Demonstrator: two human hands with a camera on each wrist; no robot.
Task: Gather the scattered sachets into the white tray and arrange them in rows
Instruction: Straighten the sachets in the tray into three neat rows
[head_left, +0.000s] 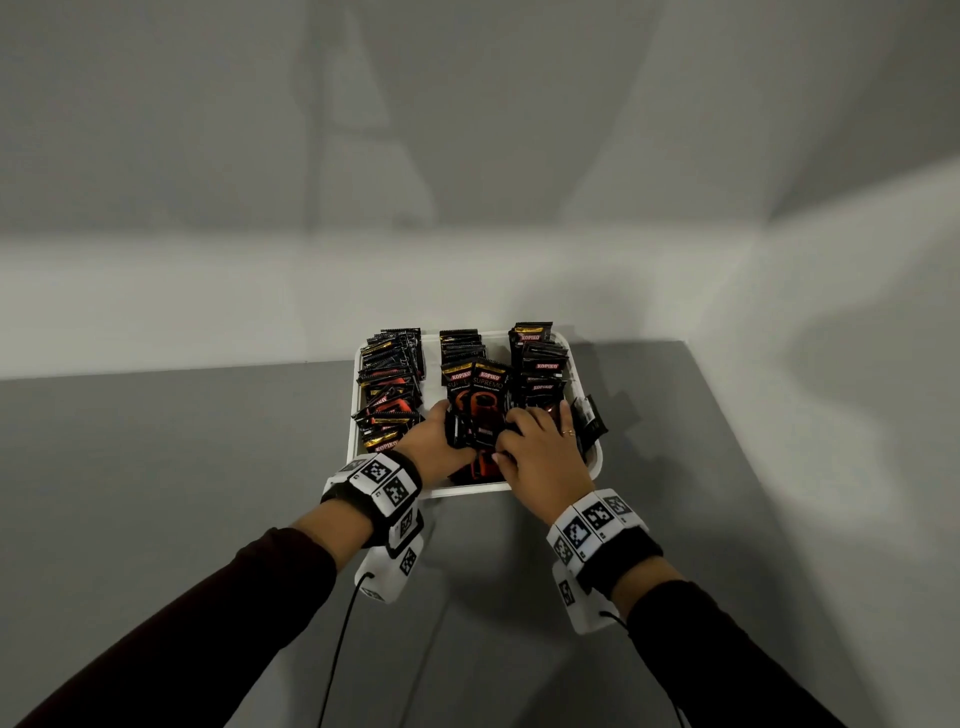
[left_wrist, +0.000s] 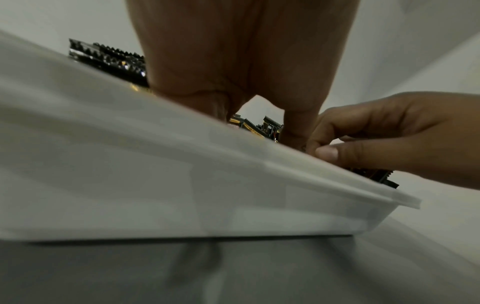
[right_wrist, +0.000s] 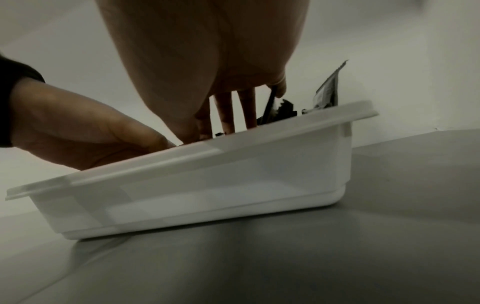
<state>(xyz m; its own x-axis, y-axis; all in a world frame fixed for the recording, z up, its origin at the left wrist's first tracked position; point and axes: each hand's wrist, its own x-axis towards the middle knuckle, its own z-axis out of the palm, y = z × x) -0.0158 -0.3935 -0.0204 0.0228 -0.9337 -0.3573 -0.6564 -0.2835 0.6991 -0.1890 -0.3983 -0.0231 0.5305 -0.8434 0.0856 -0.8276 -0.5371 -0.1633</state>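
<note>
The white tray (head_left: 467, 491) holds black and red sachets in three rows: a left row (head_left: 389, 384), a middle row (head_left: 460, 343) and a right row (head_left: 540, 358). Both hands are inside the tray's near half. My left hand (head_left: 436, 441) grips the left side of an upright bunch of sachets (head_left: 488, 402) in the middle row. On the bunch's right side my right hand (head_left: 540, 447) holds it, fingers curled and thumb pinching (left_wrist: 327, 153). The tray wall (left_wrist: 182, 164) (right_wrist: 207, 185) hides the fingertips in both wrist views. One sachet (head_left: 592, 415) (right_wrist: 328, 90) leans over the right rim.
The tray stands on a grey table (head_left: 156, 467) against a pale wall (head_left: 467, 156), near the table's back right corner. The table's right edge (head_left: 737, 441) runs close to the tray. Black cables (head_left: 337, 649) hang from the wrist cameras.
</note>
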